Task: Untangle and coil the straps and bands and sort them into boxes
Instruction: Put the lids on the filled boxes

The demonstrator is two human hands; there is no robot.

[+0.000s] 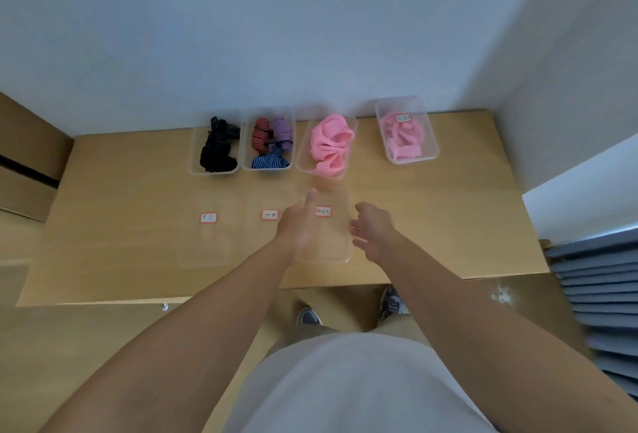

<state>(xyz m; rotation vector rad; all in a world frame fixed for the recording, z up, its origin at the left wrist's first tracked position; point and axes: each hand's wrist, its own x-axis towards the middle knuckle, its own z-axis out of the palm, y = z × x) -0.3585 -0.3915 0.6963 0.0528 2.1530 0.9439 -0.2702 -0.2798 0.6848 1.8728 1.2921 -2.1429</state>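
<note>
On the wooden table [431, 218], four clear plastic boxes stand in a row along the far edge by the wall. The leftmost box [197, 156] holds black straps [218, 147] in a dark bundle. Just beside it, the second box [245, 156] holds striped bands [271, 142]: red-and-black, purple, and blue-and-white ones packed together. The third box [303, 159] carries a loose heap of pink bands [329, 146] that rises above its rim, one loop hanging over the near edge. The fourth box [429, 142], set apart to the right, has a red-bordered label on its wall and holds paler pink bands [402, 137] lying lower inside.

Nearer the person, three clear lids lie flat on the table, each with a small red-bordered label. The left lid [207, 242] and middle lid [257, 225] are untouched. The right lid [336, 242] lies between both hands.

The left hand [298, 225] rests at that lid's left edge with its index finger stretched forward toward the heaped pink bands, not clasping anything. The right hand [373, 230] hovers at the lid's right edge, fingers spread and curled loosely, empty. All straps and bands sit in the boxes, beyond both hands; the nearest pink loop lies just past the left fingertip, not touching it.
</note>
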